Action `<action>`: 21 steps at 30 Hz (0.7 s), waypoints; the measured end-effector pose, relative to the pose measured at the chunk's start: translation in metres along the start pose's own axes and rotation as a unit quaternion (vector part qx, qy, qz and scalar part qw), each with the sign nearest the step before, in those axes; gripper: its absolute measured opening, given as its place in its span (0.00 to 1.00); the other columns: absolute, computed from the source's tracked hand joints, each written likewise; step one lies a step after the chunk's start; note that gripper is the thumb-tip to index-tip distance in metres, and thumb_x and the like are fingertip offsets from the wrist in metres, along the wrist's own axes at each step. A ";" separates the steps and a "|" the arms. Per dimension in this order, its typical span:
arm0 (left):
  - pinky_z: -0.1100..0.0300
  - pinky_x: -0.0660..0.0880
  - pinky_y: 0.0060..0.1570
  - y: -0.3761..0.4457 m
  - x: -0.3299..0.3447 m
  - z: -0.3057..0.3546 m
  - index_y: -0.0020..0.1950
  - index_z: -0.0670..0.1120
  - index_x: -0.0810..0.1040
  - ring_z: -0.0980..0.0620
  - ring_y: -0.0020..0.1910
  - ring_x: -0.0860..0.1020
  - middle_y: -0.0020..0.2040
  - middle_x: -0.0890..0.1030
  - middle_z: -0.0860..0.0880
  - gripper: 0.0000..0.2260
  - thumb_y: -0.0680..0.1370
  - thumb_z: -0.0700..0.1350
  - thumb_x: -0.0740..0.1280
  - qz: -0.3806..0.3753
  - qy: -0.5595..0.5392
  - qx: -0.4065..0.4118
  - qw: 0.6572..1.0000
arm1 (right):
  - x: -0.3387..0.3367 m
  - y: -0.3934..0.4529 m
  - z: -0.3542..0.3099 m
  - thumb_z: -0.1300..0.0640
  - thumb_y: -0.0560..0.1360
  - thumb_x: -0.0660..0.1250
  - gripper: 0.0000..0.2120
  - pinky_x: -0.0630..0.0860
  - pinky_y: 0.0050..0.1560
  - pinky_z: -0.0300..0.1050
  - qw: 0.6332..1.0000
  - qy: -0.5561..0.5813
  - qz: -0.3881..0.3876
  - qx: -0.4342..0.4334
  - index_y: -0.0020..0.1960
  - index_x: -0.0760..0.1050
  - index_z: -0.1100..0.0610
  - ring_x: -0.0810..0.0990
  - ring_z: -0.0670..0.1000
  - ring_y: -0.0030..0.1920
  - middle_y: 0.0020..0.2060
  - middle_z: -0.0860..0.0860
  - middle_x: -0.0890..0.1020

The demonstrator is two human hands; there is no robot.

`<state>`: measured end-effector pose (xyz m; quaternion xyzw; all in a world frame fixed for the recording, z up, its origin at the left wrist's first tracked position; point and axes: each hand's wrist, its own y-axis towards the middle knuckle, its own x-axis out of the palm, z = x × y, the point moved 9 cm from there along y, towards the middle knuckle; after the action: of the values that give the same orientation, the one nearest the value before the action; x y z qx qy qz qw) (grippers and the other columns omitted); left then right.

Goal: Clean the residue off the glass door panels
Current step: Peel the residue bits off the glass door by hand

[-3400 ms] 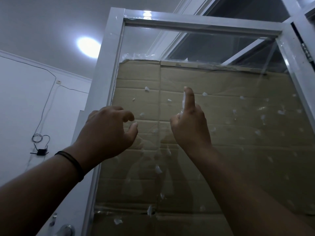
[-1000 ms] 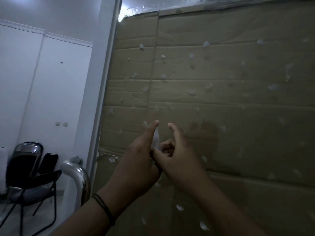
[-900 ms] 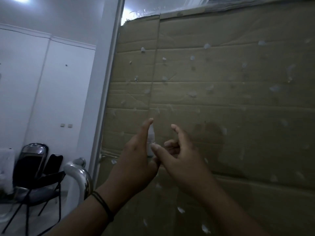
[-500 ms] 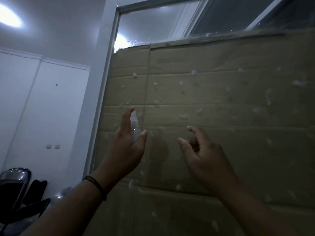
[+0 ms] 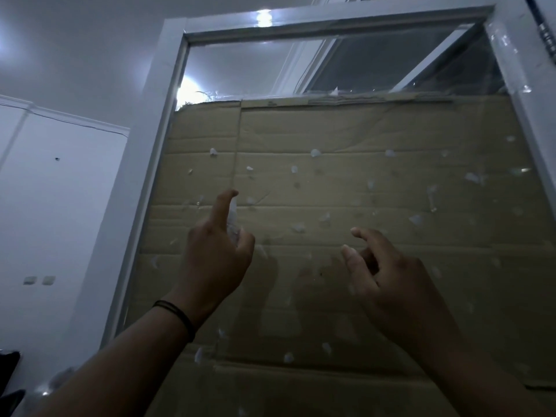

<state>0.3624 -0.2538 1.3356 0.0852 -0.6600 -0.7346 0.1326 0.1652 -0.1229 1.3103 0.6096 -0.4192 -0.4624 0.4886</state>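
The glass door panel (image 5: 346,70) fills the view in a white frame (image 5: 141,206), with brown cardboard (image 5: 376,127) behind it. Several small white residue scraps (image 5: 315,152) dot the glass. My left hand (image 5: 215,260) is raised at the glass, its forefinger pointing up, and pinches a small translucent strip (image 5: 232,216) between forefinger and thumb. My right hand (image 5: 388,275) hovers to the right at about the same height, fingers loosely curled and holding nothing. Whether either hand touches the glass is unclear.
A white wall with two small switches (image 5: 39,280) lies to the left of the frame. Something dark (image 5: 9,362) sits at the lower left edge. A ceiling light reflects at the frame's top (image 5: 264,16).
The strip, along my right forefinger 3.4 s ago, passed to my left hand when the hands met. They have since separated and risen, and the view has tilted up.
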 end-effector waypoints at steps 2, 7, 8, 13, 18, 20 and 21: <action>0.68 0.67 0.18 0.001 0.000 -0.002 0.68 0.51 0.66 0.57 0.21 0.70 0.28 0.73 0.50 0.24 0.74 0.39 0.66 -0.001 0.020 -0.001 1.000 | -0.006 -0.001 0.002 0.42 0.74 0.55 0.20 0.72 0.34 0.44 1.000 -0.006 0.007 0.001 0.62 0.72 0.47 0.76 0.47 0.31 0.27 0.45 0.76; 0.68 0.64 0.22 -0.003 0.003 0.003 0.64 0.51 0.69 0.57 0.24 0.69 0.31 0.72 0.53 0.22 0.73 0.38 0.67 -0.012 0.050 0.025 0.998 | -0.014 -0.002 0.005 0.43 0.74 0.57 0.18 0.71 0.33 0.44 1.000 -0.012 0.025 -0.001 0.60 0.74 0.48 0.75 0.45 0.30 0.26 0.45 0.75; 0.68 0.63 0.23 -0.004 0.003 0.003 0.64 0.51 0.69 0.57 0.24 0.69 0.31 0.72 0.53 0.21 0.73 0.38 0.67 -0.009 0.047 0.024 0.999 | -0.014 -0.002 0.005 0.42 0.74 0.57 0.18 0.70 0.33 0.43 1.000 -0.013 0.025 -0.001 0.59 0.74 0.48 0.74 0.43 0.29 0.26 0.45 0.76; 0.68 0.67 0.19 -0.007 0.003 0.006 0.66 0.50 0.68 0.55 0.21 0.69 0.28 0.72 0.50 0.23 0.74 0.37 0.66 0.014 0.003 0.013 1.000 | -0.015 -0.003 0.008 0.42 0.74 0.56 0.18 0.69 0.31 0.42 1.000 -0.019 0.017 -0.002 0.58 0.74 0.48 0.71 0.42 0.26 0.31 0.34 0.75; 0.67 0.65 0.18 -0.008 0.008 0.019 0.67 0.51 0.67 0.55 0.23 0.71 0.29 0.72 0.50 0.24 0.73 0.38 0.67 0.019 -0.010 0.036 0.999 | -0.022 -0.004 0.011 0.43 0.74 0.57 0.17 0.68 0.31 0.41 0.999 -0.030 0.012 0.000 0.58 0.74 0.48 0.70 0.42 0.26 0.30 0.33 0.75; 0.65 0.65 0.19 -0.007 0.010 0.024 0.67 0.51 0.67 0.54 0.22 0.68 0.31 0.73 0.50 0.24 0.73 0.38 0.68 0.029 0.003 0.040 0.999 | -0.026 -0.005 0.013 0.43 0.73 0.57 0.18 0.68 0.31 0.42 1.000 -0.031 0.007 0.001 0.59 0.74 0.48 0.70 0.42 0.27 0.31 0.33 0.75; 0.62 0.66 0.21 -0.006 0.011 0.027 0.67 0.51 0.68 0.54 0.23 0.69 0.33 0.73 0.50 0.25 0.72 0.38 0.68 0.034 0.006 0.042 0.999 | -0.029 -0.005 0.014 0.43 0.73 0.57 0.18 0.68 0.31 0.43 0.999 -0.032 0.007 0.002 0.59 0.74 0.48 0.70 0.43 0.27 0.30 0.35 0.75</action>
<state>0.3436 -0.2313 1.3331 0.0731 -0.6921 -0.7005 0.1579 0.1452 -0.0974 1.3081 0.5926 -0.4398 -0.4779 0.4765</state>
